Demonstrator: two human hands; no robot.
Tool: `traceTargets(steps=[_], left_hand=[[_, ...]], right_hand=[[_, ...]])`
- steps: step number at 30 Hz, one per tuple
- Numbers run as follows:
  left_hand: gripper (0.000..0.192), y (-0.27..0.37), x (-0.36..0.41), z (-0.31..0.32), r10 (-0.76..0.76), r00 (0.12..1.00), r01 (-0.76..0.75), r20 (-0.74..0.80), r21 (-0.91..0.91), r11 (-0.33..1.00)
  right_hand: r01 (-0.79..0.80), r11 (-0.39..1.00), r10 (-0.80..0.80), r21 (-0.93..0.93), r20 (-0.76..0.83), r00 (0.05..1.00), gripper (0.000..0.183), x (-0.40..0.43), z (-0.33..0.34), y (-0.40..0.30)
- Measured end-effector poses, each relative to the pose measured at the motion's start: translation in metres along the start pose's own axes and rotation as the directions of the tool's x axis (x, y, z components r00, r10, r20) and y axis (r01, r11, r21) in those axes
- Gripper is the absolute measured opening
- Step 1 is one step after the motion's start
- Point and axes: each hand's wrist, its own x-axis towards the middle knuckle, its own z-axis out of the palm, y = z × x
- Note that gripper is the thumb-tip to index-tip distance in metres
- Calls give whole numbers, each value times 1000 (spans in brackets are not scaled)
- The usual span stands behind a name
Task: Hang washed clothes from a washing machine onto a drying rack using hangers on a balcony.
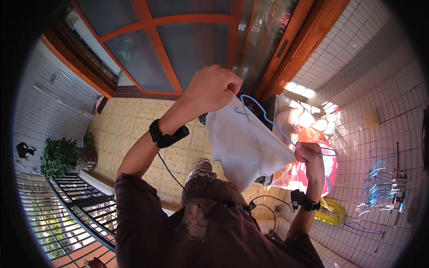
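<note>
A white cloth garment [244,144] hangs stretched between my two hands in front of my body. My left hand [214,87] is raised and pinches its upper edge, the fingers curled under and partly hidden. Lower down on the right, my right hand [307,154] grips a blue wire hanger [264,115] together with a corner of the cloth. The hanger's hook end lies near the cloth's upper edge, and its other end sticks out beyond my right hand. Part of the hanger is hidden by the cloth and hand.
Sliding doors with orange-brown wooden frames [192,19] stand ahead. Several hangers [377,191] hang on the right tiled wall, above a yellow coiled hose [331,212]. A pink patterned item [303,134] stands beside that wall. At left are a potted plant [60,157] and a black metal railing [83,204].
</note>
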Motion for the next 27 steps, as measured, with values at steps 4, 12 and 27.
traceTargets(steps=[4,12,27], left_hand=[[16,4,34,10,134,990,-129,43,-104,986],[19,0,108,58,547,820,-467,169,-356,810],[49,42,128,161,988,-146,-215,49,-976,16]], right_hand=[[35,995,-13,97,-218,976,46,-22,-6,1],[-243,967,251,80,-485,838,47,-51,30,21],[-300,834,493,464,-870,25,44,-54,244,-49]])
